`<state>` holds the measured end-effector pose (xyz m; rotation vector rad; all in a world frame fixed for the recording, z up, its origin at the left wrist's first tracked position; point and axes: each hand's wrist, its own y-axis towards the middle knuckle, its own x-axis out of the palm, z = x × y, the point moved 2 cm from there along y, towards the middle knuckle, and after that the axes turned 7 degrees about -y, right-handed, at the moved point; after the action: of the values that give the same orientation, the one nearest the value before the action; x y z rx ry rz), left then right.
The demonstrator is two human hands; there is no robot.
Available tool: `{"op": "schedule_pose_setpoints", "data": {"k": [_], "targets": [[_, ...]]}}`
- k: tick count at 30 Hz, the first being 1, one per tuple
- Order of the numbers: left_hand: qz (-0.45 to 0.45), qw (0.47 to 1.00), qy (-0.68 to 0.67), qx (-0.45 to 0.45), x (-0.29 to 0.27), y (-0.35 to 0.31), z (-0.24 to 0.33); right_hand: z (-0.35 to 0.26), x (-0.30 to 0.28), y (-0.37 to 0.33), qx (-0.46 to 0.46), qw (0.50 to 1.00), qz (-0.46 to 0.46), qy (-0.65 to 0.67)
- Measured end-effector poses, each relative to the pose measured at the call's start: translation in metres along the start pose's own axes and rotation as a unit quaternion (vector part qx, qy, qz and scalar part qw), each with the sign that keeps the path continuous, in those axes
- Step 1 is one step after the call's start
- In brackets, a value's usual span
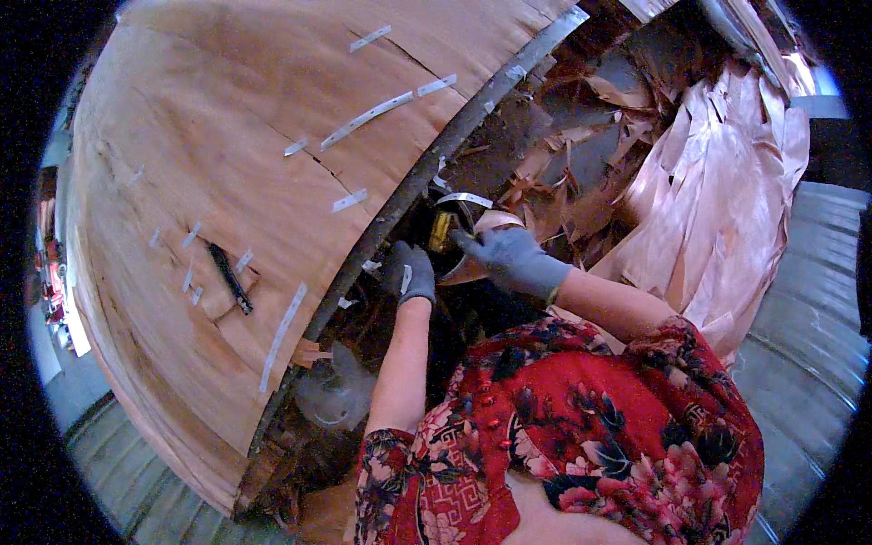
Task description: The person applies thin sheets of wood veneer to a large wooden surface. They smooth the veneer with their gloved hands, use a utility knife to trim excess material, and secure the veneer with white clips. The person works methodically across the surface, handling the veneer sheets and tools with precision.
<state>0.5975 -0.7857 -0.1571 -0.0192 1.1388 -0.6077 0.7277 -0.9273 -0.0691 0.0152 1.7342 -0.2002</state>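
Both my hands wear grey gloves and are close together beside the table edge. My right hand (522,261) is closed at a dark rounded thing with a yellow part (442,232); its exact kind is not clear. Across the top of this thing lies a white strip of perforated tape (465,199). My left hand (409,272) is at its left side with curled fingers, their tips lost in shadow. A small white tape piece (406,280) sticks to the back of that glove. A tan curved piece (498,221) shows behind my right hand.
A large wood veneer sheet (236,118) covers the table at left, with several white tape strips along its cracks. On it lies a black utility knife (229,277). Veneer scraps (581,173) litter the floor beyond my hands. Long pale veneer strips (708,209) are heaped at right.
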Motion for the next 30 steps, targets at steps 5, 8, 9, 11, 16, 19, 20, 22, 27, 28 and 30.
{"op": "schedule_pose_setpoints", "data": {"k": [5, 8, 9, 11, 16, 19, 20, 22, 27, 28, 30], "targets": [[-0.013, 1.000, -0.014, 0.009, -0.014, -0.007, -0.002, -0.015, 0.004, 0.019, -0.008, 0.999, -0.051, -0.018], [-0.061, 0.993, -0.102, 0.005, -0.032, -0.025, -0.011, -0.026, -0.004, 0.024, 0.014, 0.997, -0.073, -0.025], [-0.089, 0.985, -0.145, -0.003, -0.045, -0.050, -0.016, -0.027, -0.009, 0.025, 0.031, 0.995, -0.088, -0.033], [-0.072, 0.993, -0.090, 0.015, -0.073, -0.120, -0.050, -0.026, -0.013, 0.022, 0.052, 0.994, -0.088, -0.034], [-0.139, 0.972, -0.094, -0.167, -0.083, -0.269, -0.192, -0.028, -0.012, 0.029, 0.032, 0.994, -0.098, -0.041], [-0.146, 0.959, -0.161, -0.181, -0.099, -0.300, -0.196, -0.027, -0.004, 0.023, 0.043, 0.993, -0.087, -0.064], [-0.140, 0.955, -0.189, -0.178, -0.105, -0.304, -0.194, -0.029, -0.004, 0.026, 0.052, 0.991, -0.106, -0.066], [-0.136, 0.946, -0.246, -0.159, -0.118, -0.306, -0.181, -0.028, -0.007, 0.024, 0.077, 0.984, -0.145, -0.073], [-0.115, 0.915, -0.379, -0.075, -0.168, -0.299, -0.126, -0.094, -0.076, 0.018, -0.083, 0.991, -0.064, -0.086], [-0.134, 0.909, -0.394, -0.031, -0.170, -0.285, -0.107, -0.111, -0.098, 0.004, -0.114, 0.990, -0.084, -0.016], [-0.159, 0.903, -0.398, 0.037, -0.185, -0.267, -0.067, -0.131, -0.072, -0.006, -0.251, 0.921, -0.001, 0.298]]}}
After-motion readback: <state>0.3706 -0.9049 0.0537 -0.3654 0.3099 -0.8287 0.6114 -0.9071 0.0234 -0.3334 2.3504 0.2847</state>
